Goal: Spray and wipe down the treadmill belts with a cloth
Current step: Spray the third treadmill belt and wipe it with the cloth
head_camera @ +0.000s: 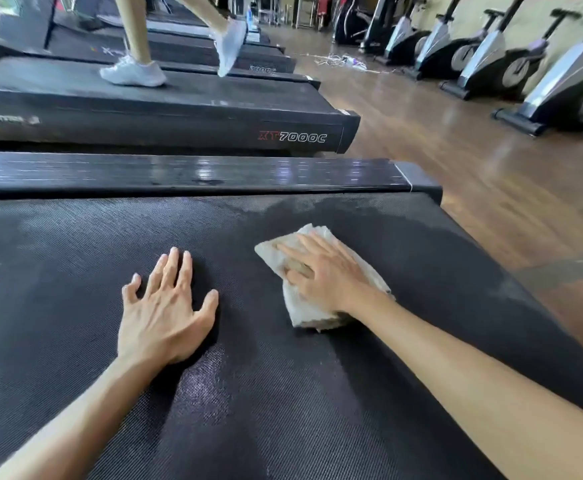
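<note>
A black textured treadmill belt (75,271) fills the lower part of the view, with damp patches and pale streaks near its far rim. My right hand (324,271) presses flat on a folded white cloth (304,313) lying on the belt right of centre. My left hand (165,306) rests palm down on the bare belt to the left of the cloth, fingers spread, holding nothing. No spray bottle is in view.
A glossy black side rail (193,173) borders the belt's far edge. On the neighbouring treadmill (186,116) a person in white shoes (134,72) is walking. Exercise bikes (491,53) line the right wall across a wooden floor (456,161).
</note>
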Demonstrator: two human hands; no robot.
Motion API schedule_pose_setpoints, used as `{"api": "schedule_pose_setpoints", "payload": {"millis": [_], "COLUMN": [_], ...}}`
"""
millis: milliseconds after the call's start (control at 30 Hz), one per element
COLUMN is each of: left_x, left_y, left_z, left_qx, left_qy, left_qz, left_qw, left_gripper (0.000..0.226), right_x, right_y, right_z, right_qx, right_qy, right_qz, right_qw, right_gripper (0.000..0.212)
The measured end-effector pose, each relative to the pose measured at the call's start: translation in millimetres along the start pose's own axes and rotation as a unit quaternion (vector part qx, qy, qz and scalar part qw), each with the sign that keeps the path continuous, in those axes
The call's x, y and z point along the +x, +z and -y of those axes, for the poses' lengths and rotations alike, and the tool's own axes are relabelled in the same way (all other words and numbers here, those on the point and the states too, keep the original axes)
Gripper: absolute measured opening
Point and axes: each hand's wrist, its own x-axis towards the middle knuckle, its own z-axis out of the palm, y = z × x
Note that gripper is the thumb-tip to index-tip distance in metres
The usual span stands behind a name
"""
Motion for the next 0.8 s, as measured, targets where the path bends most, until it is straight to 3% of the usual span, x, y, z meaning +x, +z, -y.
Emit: {"api": "schedule_pose_setpoints", "payload": {"millis": [133, 267, 333, 433, 500, 600, 667, 733, 800], "left_x": [-1, -1, -1, 0, 0, 0, 0, -1, -1], "left_y": [-1, -1, -1, 0, 0, 1, -1, -2, -3], "left_z": [-2, -3, -3, -2, -2, -2, -3, -6, -5], "left_qx": [0.004, 0.002, 0.004, 0.01, 0.014, 0.011, 0.003, 0.003, 0.001], "left_qy": [-0.003, -0.007, -0.009, -0.011, -0.01, -0.013, -0.012, -0.01, -0.013], "left_qz": [0.003, 0.003, 0.0, -0.001, 0.003, -0.001, -0.004, -0.001, 0.003], "left_qw": [1.0, 1.0, 1.0, 1.0, 1.0, 1.0, 1.0, 1.0, 1.0], "left_gripper": [0.096, 0.096, 0.097, 0.1, 0.102, 0.1, 0.097, 0.095, 0.094], "right_x": [-15, 58, 87, 84, 56, 16, 29, 61, 100], "right_y": [-9, -1, 6, 12, 14, 15, 6, -1, 1], "right_z": [-57, -31, 9, 56, 49, 9, -20, -24, 1], "right_qx": [-0.017, -0.035, -0.013, -0.008, 0.007, 0.008, -0.015, -0.033, -0.038], "right_qy": [0.089, 0.21, 0.18, 0.059, 0.009, -0.011, 0.061, 0.159, 0.203], "right_qz": [-0.006, -0.028, -0.024, -0.001, 0.012, -0.035, -0.039, -0.038, -0.043], "right_qw": [0.996, 0.977, 0.983, 0.998, 1.0, 0.999, 0.997, 0.986, 0.978], "right_gripper": [0.056, 0.057, 0.055, 0.058, 0.061, 0.056, 0.041, 0.049, 0.051]}}
